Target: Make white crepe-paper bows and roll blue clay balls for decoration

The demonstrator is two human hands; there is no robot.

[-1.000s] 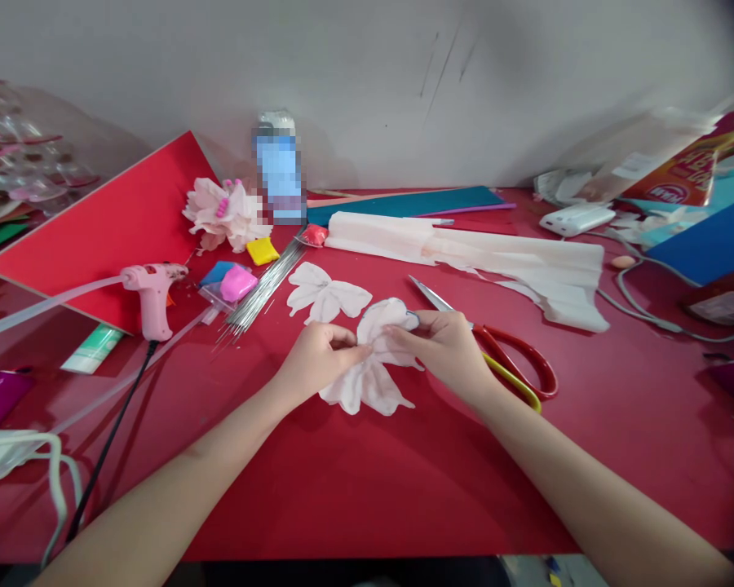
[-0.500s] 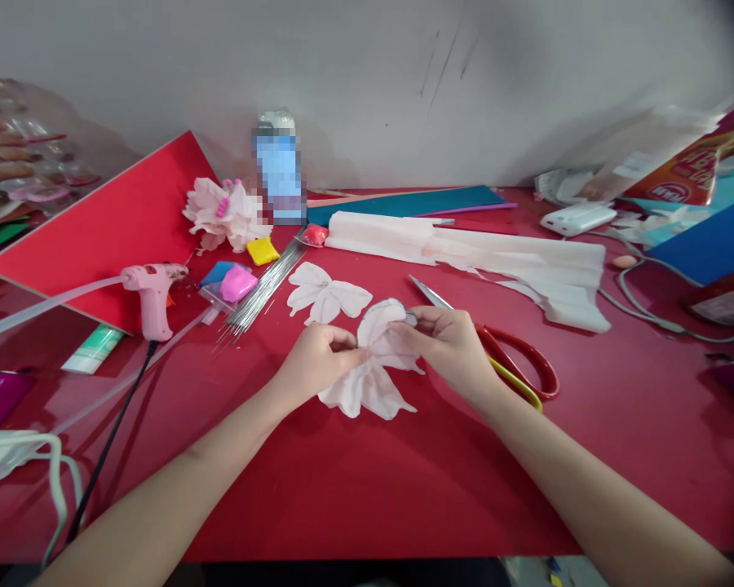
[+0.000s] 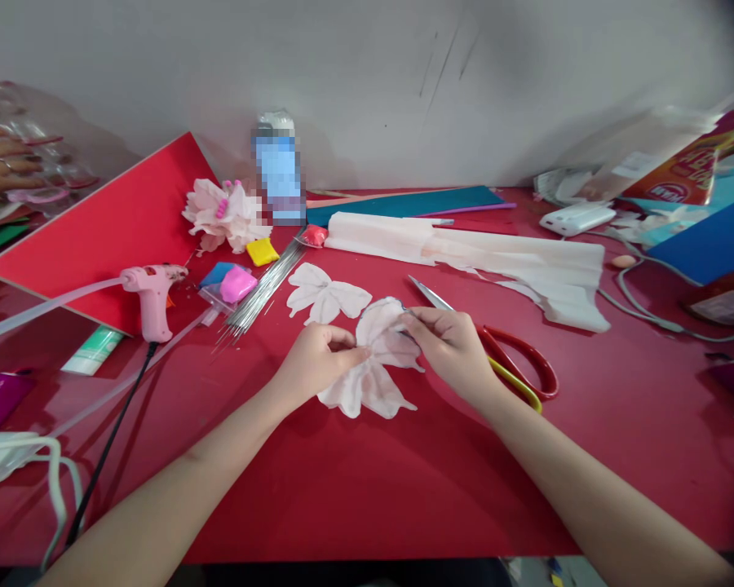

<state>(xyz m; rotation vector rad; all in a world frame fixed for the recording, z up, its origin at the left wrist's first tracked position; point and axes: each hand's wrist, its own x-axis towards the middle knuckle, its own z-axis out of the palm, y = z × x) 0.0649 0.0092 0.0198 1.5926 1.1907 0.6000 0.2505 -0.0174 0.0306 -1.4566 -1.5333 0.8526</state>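
Note:
A pale pink paper butterfly [image 3: 370,387] is held just over the red table between both hands. My left hand [image 3: 321,359] pinches it near its middle, thumb on top. At the upper right wing edge, my right hand [image 3: 446,338] has thumb and fingers closed on the paper. A second paper butterfly [image 3: 327,295] lies flat just behind. Scissors [image 3: 526,359] with red and yellow handles rest beside my right hand, blades pointing away; my wrist hides part of them.
Left are a pink glue gun [image 3: 150,297], wires [image 3: 266,293], clay packets [image 3: 238,284], a paper flower [image 3: 223,216] and a red board [image 3: 116,236]. Crepe paper [image 3: 465,249] lies behind. Cables and a white device [image 3: 578,218] sit right. Another person's hand [image 3: 3,163] shows far left.
My right hand's fingertips have shifted slightly on the wing edge, and more of the upper wing shows. My left hand keeps its place.

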